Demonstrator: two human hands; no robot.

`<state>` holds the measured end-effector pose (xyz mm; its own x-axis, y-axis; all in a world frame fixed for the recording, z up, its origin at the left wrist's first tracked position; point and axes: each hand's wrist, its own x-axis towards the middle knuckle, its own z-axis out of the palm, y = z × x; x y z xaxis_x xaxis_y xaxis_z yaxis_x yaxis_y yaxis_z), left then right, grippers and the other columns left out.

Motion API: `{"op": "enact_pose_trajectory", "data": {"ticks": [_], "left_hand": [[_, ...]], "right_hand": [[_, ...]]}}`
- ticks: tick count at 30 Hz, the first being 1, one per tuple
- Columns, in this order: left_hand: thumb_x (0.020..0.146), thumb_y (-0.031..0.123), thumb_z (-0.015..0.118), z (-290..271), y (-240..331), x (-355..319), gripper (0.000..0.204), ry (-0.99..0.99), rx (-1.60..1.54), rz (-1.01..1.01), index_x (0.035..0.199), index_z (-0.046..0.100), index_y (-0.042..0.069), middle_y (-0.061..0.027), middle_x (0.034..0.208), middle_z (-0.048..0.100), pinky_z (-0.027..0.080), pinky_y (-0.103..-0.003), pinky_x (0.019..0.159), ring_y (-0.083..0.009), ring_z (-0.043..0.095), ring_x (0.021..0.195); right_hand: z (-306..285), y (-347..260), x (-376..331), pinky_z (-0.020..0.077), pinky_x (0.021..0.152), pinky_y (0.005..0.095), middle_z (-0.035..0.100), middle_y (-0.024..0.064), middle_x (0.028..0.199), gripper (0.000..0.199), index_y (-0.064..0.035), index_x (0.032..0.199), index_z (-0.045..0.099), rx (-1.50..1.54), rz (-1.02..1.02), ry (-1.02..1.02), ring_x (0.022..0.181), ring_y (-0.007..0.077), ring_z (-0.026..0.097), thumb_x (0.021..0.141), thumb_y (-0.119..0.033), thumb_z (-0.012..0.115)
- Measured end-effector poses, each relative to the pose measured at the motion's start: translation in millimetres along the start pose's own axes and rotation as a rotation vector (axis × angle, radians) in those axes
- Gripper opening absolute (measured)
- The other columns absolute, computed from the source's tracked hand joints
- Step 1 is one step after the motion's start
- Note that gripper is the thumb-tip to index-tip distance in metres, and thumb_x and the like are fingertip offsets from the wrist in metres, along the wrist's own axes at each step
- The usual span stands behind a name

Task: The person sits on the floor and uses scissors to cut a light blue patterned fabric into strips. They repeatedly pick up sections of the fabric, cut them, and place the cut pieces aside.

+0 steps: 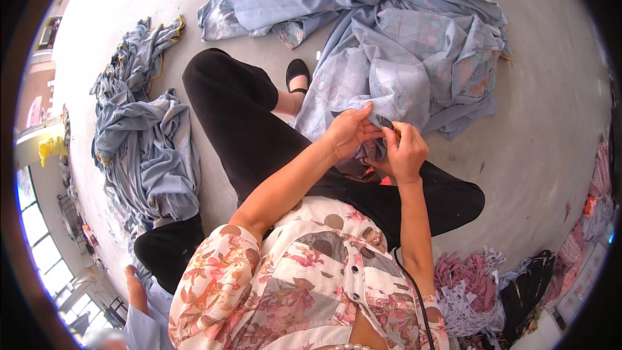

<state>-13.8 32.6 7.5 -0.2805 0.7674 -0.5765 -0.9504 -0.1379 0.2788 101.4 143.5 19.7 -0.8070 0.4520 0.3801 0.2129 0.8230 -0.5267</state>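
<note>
A big heap of light blue patterned cloth [395, 68] spreads from the floor up over my lap. My left hand [350, 132] pinches an edge of this cloth between thumb and fingers, in front of my knees. Close beside it, my right hand [407, 153] is closed on a small dark tool with a pointed tip [385, 121], which looks like thread snips; most of it is hidden in the fingers. The tip lies right by the left fingertips, at the cloth edge. Below the hands, a darker patterned fold [369, 152] hangs between my legs.
On the left, another pile of blue-grey cloth [152, 149] with yellow edging lies on the grey floor [538, 136]. Beside it sits another person, whose black-clad knee [170, 249] shows. Pink and white fabric strips [466, 291] are heaped at the lower right.
</note>
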Motion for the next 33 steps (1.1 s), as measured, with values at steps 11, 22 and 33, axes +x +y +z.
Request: {"op": "enact_pose_trajectory", "data": {"ticks": [11,22,33], "left_hand": [[0.099,0.034,0.032,8.6,9.7,-5.4,0.046,-0.020,-0.049,-0.048,0.120,0.043,-0.004,-0.0229,0.114,0.057,0.043,-0.048,0.094,-0.0350,0.057,0.106],[0.099,0.033,0.029,12.4,4.4,-7.3,0.045,0.022,0.005,-0.065,0.126,0.040,-0.003,-0.0235,0.118,0.055,0.041,-0.048,0.097,-0.0365,0.055,0.109],[0.097,0.035,0.039,4.5,-4.2,-2.5,0.044,-0.050,-0.028,-0.068,0.119,0.046,-0.002,-0.0194,0.111,0.058,0.045,-0.042,0.087,-0.0288,0.058,0.100]], "right_hand": [[-12.8,-7.7,-5.6,0.0454,0.054,0.0269,0.058,0.0034,0.073,0.023,-0.0029,0.095,0.058,0.253,0.258,0.019,0.061,0.0138,0.057,0.080,-0.015,0.070],[-3.8,-4.1,-2.8,0.0451,0.054,0.0333,0.058,0.0070,0.070,0.021,-0.0045,0.087,0.057,0.014,0.050,0.027,0.062,0.0232,0.058,0.078,-0.017,0.070],[-4.9,-19.6,-0.7,0.0459,0.059,0.0297,0.057,0.0069,0.074,0.040,-0.0065,0.101,0.059,0.226,0.230,0.007,0.064,0.0206,0.057,0.065,-0.010,0.078]]}}
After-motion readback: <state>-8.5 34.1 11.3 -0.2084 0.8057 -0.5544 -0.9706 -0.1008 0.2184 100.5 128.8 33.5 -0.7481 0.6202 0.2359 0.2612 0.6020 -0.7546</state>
